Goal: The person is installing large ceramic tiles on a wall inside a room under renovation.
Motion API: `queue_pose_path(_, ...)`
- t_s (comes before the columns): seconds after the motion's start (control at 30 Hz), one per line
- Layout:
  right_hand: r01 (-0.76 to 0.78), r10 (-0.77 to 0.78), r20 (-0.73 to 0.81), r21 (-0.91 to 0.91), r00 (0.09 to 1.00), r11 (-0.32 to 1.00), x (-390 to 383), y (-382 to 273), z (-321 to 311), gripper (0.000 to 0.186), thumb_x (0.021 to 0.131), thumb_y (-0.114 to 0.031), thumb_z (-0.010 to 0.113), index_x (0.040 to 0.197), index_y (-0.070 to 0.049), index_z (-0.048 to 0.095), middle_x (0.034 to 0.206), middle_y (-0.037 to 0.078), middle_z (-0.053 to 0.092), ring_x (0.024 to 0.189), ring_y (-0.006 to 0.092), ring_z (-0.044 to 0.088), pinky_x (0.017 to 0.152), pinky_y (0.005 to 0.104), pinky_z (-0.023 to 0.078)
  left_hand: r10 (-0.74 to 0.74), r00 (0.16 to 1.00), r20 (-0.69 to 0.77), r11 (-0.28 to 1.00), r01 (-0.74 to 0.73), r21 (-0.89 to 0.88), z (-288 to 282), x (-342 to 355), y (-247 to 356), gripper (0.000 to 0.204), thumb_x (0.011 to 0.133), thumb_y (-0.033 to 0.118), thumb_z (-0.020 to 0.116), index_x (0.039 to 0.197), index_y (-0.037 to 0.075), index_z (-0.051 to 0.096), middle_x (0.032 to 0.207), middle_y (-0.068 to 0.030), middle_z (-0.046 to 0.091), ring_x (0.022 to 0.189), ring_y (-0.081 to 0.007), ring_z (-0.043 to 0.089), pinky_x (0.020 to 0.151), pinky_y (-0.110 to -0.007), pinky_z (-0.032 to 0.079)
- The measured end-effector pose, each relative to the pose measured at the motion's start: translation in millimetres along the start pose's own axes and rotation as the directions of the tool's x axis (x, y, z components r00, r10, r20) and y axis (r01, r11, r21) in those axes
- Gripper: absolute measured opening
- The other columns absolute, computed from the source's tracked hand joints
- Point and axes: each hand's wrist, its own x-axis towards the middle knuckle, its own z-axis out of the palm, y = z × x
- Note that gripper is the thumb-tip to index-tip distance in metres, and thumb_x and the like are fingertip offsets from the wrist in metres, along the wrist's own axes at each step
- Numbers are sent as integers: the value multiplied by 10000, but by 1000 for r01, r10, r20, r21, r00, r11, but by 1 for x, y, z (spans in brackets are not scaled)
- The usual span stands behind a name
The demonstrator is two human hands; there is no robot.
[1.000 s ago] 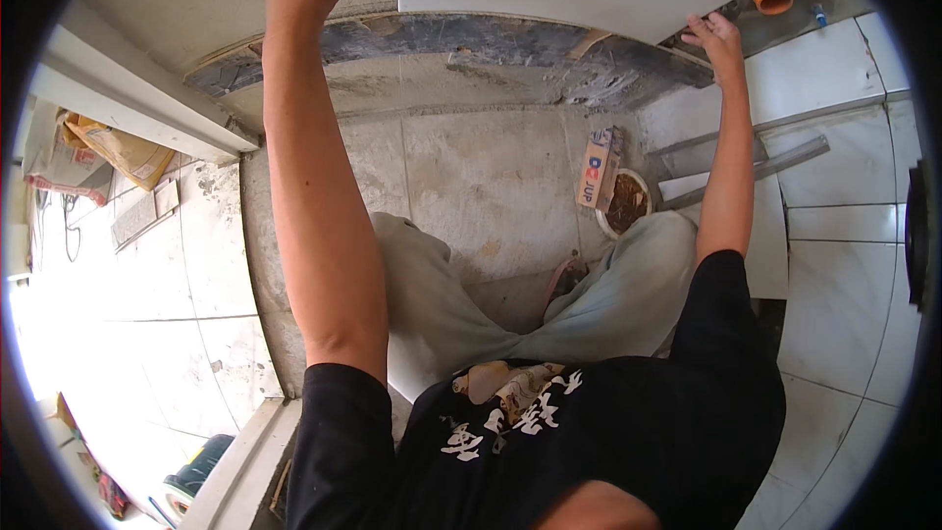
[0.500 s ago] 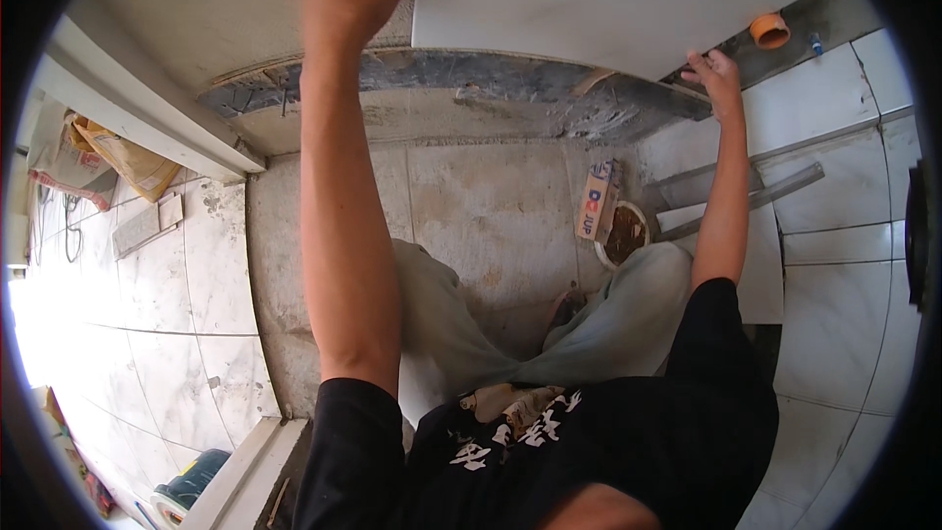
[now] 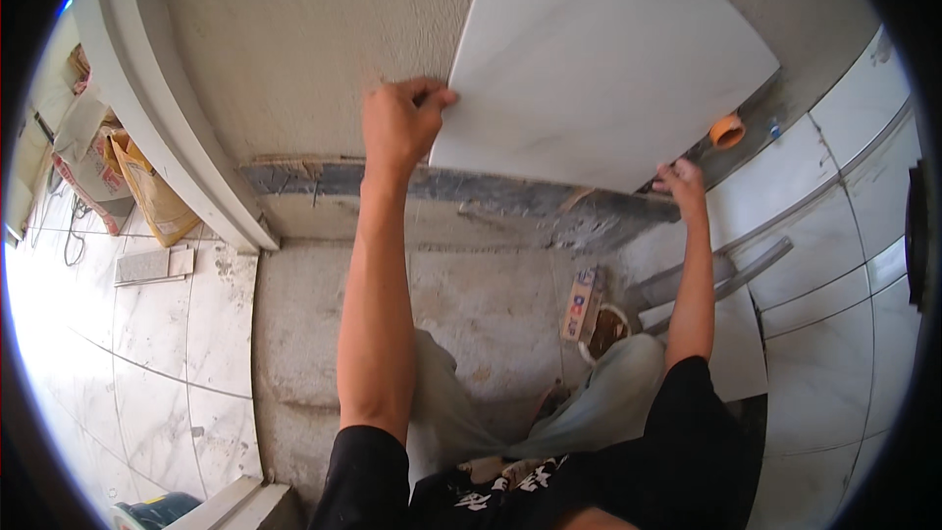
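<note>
A large white marbled wall tile (image 3: 599, 69) lies against the rough grey wall, its lower edge along a dark strip (image 3: 343, 180). My left hand (image 3: 404, 123) is closed at the tile's left edge, with thumb and forefinger touching it above the lower corner. At the lower edge, toward the right corner, my right hand (image 3: 682, 185) has bent fingers on the tile. Part of the right fingertips is hard to make out. Just right of the tile, an orange pipe end (image 3: 727, 132) sticks out of the wall.
Near my right knee stand a bucket (image 3: 606, 330) with brown contents and a narrow cardboard box (image 3: 581, 302). Grey pipes (image 3: 687, 280) lie by the tiled right wall. A white door frame (image 3: 182, 128) bounds the left, with sacks (image 3: 147, 186) beyond it.
The view has tilted upward, so more of the tile and wall shows and both hands appear lower. Both hands stay at about the same places on the tile's edges.
</note>
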Motion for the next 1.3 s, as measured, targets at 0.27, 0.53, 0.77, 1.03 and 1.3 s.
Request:
queue_pose_path(0.27, -11, 11, -14, 20, 1000, 1000, -10, -5, 0, 250, 916, -176, 684, 1040, 39, 649, 912, 66, 678, 807, 139, 658, 668, 282, 585, -45, 993, 113, 999, 48, -24, -7, 5, 4, 184, 785, 163, 746, 871, 0, 743, 720, -168, 695, 587, -219, 633, 621, -317, 499)
queue_pose_path(0.53, -116, 137, 203, -112, 969, 987, 19, -25, -11, 289, 890, -170, 693, 1059, 62, 664, 933, 103, 698, 834, 196, 691, 675, 318, 605, 38, 994, -101, 996, -45, -77, 9, 13, 0, 252, 845, 201, 754, 866, -45, 707, 660, -4, 612, 618, -70, 493, 566, -236, 414)
queue_pose_path(0.77, -80, 106, 293, -98, 950, 992, 19, -22, -33, 323, 862, -229, 738, 992, 62, 689, 934, 112, 711, 858, 188, 695, 673, 312, 603, 73, 997, 2, 980, -71, -187, 14, 21, -8, 265, 877, 217, 737, 873, -44, 690, 715, 7, 606, 661, -66, 488, 599, -217, 380)
queue_pose_path(1.03, 37, 17, 361, -142, 933, 989, 21, -16, -38, 309, 858, -290, 746, 941, 6, 720, 844, 83, 720, 764, 143, 690, 620, 299, 558, 39, 999, -33, 991, -43, -130, 16, 15, -3, 275, 897, 258, 724, 845, -7, 670, 730, -2, 613, 668, -84, 510, 613, -229, 402)
queue_pose_path(1.3, 220, -206, 223, -39, 953, 975, 20, -19, -45, 290, 856, -271, 745, 836, 17, 715, 714, 55, 702, 643, 106, 656, 558, 271, 499, 107, 991, -85, 993, -111, -47, 16, 16, -13, 270, 907, 263, 705, 807, 19, 648, 709, 5, 573, 675, -93, 481, 625, -249, 382)
